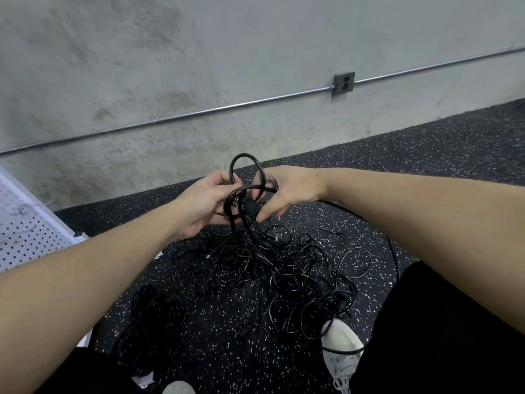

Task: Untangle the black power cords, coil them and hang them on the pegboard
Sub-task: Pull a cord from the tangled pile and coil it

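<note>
Speckled black floor (426,155) ran up to a bare concrete wall (199,66), where a conduit (227,105) led to an outlet (344,83). A white pegboard (25,231) lay at the far left edge, low by the floor. Both hands were raised over a tangle (284,268) of black cords spread on the floor. The left hand (203,201) gripped a thick cord (246,177) that looped up between the hands, fingers curled round it. The right hand (284,190) pinched the same loop from the other side, some fingers extended downward beside a plug (250,208). From the plug the cord dropped into the tangle. A second, darker bundle (150,314) lay apart at lower left. A white shoe (342,351) stood at the tangle's near edge.
</note>
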